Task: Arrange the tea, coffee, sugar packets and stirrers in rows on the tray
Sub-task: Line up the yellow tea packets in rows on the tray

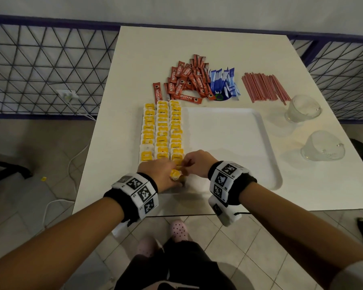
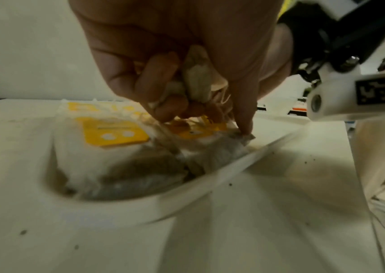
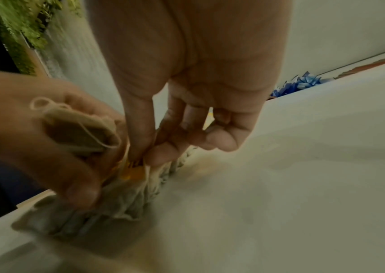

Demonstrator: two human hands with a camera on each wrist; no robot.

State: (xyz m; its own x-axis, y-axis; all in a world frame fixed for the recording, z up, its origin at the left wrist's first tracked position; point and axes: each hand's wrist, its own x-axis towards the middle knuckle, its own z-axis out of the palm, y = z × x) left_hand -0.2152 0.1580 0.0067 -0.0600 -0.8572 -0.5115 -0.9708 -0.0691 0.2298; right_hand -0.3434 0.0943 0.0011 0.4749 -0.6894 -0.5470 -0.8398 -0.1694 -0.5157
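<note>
While three rows of yellow-tagged tea bags (image 1: pixel 162 130) fill the left third of the white tray (image 1: pixel 266 143), the rest of its floor lies bare. Both hands meet at the tray's 7 o'clock corner. The left hand (image 1: pixel 155 170) is curled round a small bunch of tea bags (image 2: pixel 196 77), fingers closed on them. The right hand (image 1: pixel 197 162) pinches one bag (image 3: pixel 137 173) between thumb and forefinger, apparently at its tag, though blur hides the exact hold. Beyond the tray at 12 o'clock lie a heap of red coffee sticks (image 1: pixel 184 82) and blue sugar packets (image 1: pixel 223 82); red stirrers (image 1: pixel 264 87) at 1 o'clock. Two upturned glass cups (image 1: pixel 304 108) stand on the table (image 1: pixel 134 59) at 3 o'clock.
</note>
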